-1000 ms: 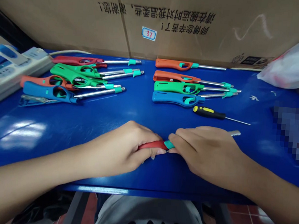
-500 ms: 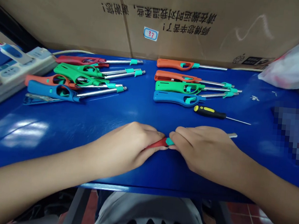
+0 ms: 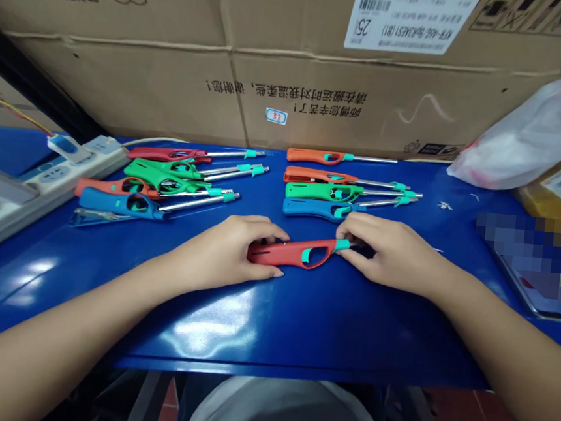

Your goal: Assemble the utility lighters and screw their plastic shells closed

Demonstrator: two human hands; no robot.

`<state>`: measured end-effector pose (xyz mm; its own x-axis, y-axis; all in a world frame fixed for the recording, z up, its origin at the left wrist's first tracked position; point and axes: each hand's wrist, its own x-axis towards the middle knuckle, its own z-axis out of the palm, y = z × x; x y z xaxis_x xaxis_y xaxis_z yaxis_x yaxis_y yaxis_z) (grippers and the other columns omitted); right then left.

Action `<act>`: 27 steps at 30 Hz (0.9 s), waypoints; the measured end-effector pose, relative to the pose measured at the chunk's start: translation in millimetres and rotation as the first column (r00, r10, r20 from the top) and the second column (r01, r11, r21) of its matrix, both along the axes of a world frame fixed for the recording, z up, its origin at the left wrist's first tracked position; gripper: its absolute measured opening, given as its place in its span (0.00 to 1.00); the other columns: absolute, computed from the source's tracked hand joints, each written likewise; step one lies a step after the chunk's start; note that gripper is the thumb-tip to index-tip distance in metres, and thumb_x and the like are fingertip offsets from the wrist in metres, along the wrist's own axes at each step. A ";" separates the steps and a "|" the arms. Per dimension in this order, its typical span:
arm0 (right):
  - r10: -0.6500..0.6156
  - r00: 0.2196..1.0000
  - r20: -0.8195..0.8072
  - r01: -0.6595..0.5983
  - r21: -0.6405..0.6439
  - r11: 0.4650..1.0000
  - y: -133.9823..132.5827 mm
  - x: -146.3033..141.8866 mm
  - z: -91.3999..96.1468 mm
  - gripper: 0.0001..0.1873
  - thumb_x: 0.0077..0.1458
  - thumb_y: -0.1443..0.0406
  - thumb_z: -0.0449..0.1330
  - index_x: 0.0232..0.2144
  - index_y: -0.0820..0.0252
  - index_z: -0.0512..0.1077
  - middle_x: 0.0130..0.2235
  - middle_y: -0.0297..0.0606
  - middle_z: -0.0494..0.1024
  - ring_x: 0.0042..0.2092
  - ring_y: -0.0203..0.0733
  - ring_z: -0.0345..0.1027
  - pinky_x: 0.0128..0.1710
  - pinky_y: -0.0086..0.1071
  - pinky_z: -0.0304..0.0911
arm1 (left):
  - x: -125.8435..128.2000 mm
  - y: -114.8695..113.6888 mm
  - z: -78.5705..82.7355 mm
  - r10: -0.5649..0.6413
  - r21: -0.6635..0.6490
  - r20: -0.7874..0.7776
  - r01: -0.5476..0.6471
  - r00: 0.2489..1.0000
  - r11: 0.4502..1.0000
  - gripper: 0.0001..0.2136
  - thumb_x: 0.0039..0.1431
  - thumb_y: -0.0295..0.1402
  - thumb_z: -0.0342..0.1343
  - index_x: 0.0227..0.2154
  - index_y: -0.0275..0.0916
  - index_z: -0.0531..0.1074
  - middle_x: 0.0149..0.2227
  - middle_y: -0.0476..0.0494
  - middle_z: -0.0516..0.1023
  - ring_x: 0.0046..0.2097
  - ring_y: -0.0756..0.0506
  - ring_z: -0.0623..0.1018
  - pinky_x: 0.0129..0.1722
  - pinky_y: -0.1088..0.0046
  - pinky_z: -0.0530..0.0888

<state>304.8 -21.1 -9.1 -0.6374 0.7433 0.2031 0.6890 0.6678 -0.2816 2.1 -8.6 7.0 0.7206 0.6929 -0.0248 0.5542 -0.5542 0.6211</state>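
A red gas lighter (image 3: pixel 292 253) with a teal trigger and collar lies flat on the blue table (image 3: pixel 261 320). My left hand (image 3: pixel 230 252) grips the butt end of its handle, fingers curled round it. My right hand (image 3: pixel 388 249) is closed on the teal collar and the metal tube, which its fingers hide. Just beyond my right hand lies a neat row of finished lighters (image 3: pixel 331 192): two orange, one green, one blue. A looser heap of lighters (image 3: pixel 165 184) in red, green, orange and blue lies at the left.
A white power strip (image 3: pixel 42 176) runs along the table's left side. Cardboard boxes (image 3: pixel 293 61) wall off the back. A white plastic bag (image 3: pixel 532 141) sits at the back right, above a blurred flat object (image 3: pixel 531 265).
Both hands have carried the red lighter away from the front edge toward the row of lighters and laid it flat. The camera has tilted up. The screwdriver is now hidden.
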 end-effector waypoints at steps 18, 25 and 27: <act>-0.323 0.868 0.376 0.318 0.078 0.945 5.3 16.1 19.8 0.15 0.65 0.54 0.58 0.46 0.58 0.72 0.49 0.44 0.78 0.43 0.52 0.76 0.34 0.38 0.64 | 4.5 -6.6 -14.7 -0.081 0.134 0.091 0.069 0.993 0.989 0.19 0.63 0.31 0.60 0.56 0.38 0.75 0.50 0.42 0.77 0.47 0.46 0.79 0.48 0.72 0.75; -0.443 0.878 0.179 0.433 0.092 0.897 4.4 14.8 26.1 0.13 0.66 0.55 0.56 0.46 0.55 0.71 0.40 0.41 0.82 0.38 0.52 0.77 0.30 0.37 0.59 | 10.8 -8.9 -23.8 -0.085 0.319 0.088 0.053 0.992 0.946 0.15 0.66 0.33 0.60 0.54 0.39 0.77 0.47 0.41 0.78 0.47 0.44 0.77 0.48 0.66 0.76; -0.524 0.849 -0.058 0.528 0.091 0.845 11.1 22.0 27.9 0.13 0.65 0.54 0.57 0.46 0.54 0.70 0.33 0.37 0.80 0.31 0.47 0.73 0.27 0.35 0.55 | 11.6 -9.5 -25.1 -0.062 0.337 0.109 0.022 0.992 0.941 0.14 0.67 0.35 0.59 0.52 0.38 0.77 0.46 0.41 0.78 0.46 0.44 0.77 0.47 0.66 0.76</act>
